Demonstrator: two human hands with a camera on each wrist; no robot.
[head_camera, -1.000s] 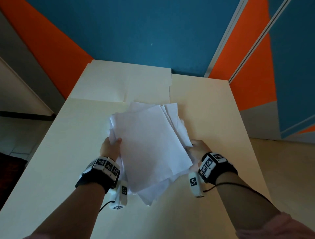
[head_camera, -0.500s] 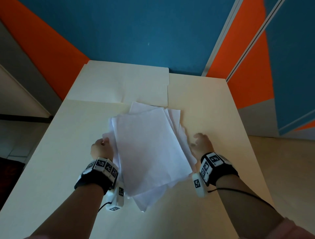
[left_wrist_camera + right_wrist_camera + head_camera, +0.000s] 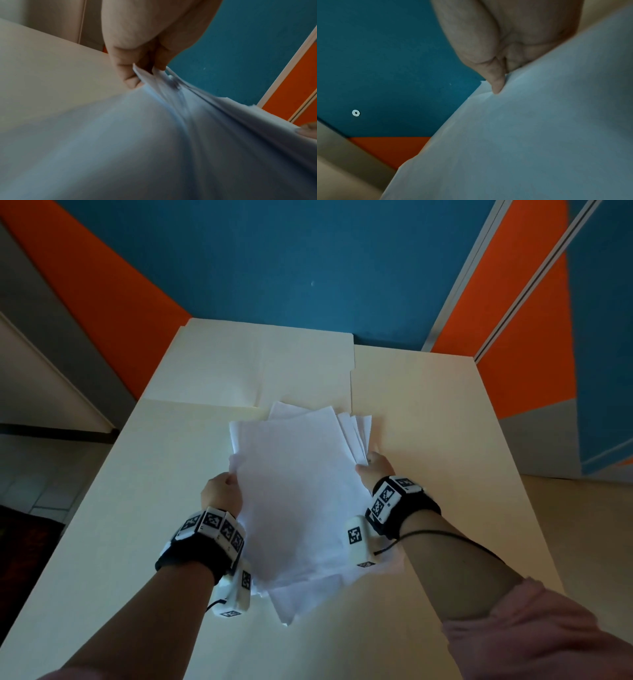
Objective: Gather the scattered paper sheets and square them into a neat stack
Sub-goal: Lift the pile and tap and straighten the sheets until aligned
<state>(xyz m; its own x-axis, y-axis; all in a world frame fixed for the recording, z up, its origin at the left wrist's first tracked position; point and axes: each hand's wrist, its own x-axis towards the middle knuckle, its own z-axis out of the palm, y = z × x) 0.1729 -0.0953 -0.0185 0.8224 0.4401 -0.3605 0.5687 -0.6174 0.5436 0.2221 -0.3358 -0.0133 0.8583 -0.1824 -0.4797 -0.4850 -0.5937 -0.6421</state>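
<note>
- Paper sheets [image 3: 298,501] gathered into one loose, fanned pile, held between both hands just above the pale surface [image 3: 445,422], near its middle.
- Long axis of the pile running away from the body, turned slightly to the left; nearest corner [image 3: 284,619] jutting toward the body, far corners splayed out to the right of the pile's top sheet.
- Left hand [image 3: 222,495] on the pile's left long edge, its grip pinching that edge: thumb and fingers [image 3: 130,75] pressed together on several sheet edges, seen plainly in the left wrist view.
- Right hand [image 3: 375,470] on the pile's right long edge, a little farther from the body than the left; fingers [image 3: 496,83] curled against the paper edge, apparently clamping it from the side and below.
- Both hands about equally close to the pile, facing each other across its short axis, so the sheets lie directly between the two grips.
- Probably mid-squaring: edges not yet flush, especially at the pile's far right and near corner.
- Likely next need: standing the pile on a short edge and tapping it down on the surface, or pushing the long edges inward.
- Risk: loosely caught lower sheets slipping out at the near corner.
</note>
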